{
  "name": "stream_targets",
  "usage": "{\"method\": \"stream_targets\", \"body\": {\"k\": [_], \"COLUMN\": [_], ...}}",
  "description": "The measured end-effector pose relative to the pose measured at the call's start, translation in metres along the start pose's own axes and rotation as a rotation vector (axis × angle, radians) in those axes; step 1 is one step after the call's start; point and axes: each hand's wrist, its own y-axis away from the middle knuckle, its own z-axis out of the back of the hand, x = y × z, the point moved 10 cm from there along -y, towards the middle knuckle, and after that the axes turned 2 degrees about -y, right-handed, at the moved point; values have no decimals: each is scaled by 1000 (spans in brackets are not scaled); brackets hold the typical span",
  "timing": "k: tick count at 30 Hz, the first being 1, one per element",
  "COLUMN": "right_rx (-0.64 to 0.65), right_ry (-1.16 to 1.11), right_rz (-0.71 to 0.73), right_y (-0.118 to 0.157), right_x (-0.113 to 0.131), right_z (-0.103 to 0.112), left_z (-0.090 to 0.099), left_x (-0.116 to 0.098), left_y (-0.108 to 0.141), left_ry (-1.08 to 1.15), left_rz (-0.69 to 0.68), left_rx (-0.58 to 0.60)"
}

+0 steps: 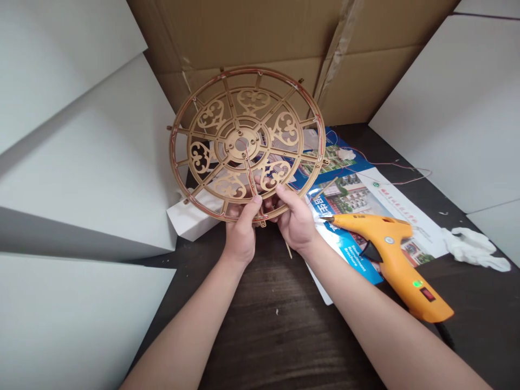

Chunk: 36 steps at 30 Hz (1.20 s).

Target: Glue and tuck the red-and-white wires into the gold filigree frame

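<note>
A round gold openwork frame [245, 142] with scroll ornaments is held up above the dark table, tilted so its face shows. Thin reddish wire runs round its outer ring and down one spoke from the centre hole. My left hand [241, 233] grips the lower rim, thumb on the front near that spoke. Just to the right, my right hand [297, 219] holds the same rim, its thumb on the front beside a scroll ornament. The fingers of both hands are partly hidden behind the frame.
An orange glue gun [385, 244] with a green light lies on printed brochures [410, 211] at right. Beyond are crumpled white tissue [475, 249] and loose wire [390, 163]. A white box [190, 216] stands left; white panels and cardboard [252, 32] surround the table [260, 325].
</note>
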Motion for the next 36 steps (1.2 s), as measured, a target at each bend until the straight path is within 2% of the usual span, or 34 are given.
{"method": "stream_targets", "body": {"k": [6, 9, 17, 24, 30, 36], "right_rx": [-65, -97, -79, -70, -52, -107], "right_ry": [-56, -45, 5, -2, 14, 3], "right_rz": [-72, -51, -30, 1, -64, -19], "right_y": [-2, -3, -5, -5, -4, -5], "right_x": [-3, -1, 3, 2, -4, -4], "right_z": [5, 9, 7, 7, 4, 9], "left_z": [-3, -4, -2, 1, -3, -12], "left_x": [0, 0, 6, 8, 4, 2], "left_y": [-1, -1, -2, -1, 1, 2], "left_ry": [-26, -42, -32, 16, 68, -11], "left_rz": [-39, -47, 35, 53, 68, 54], "left_rx": [36, 49, 18, 10, 46, 136]}}
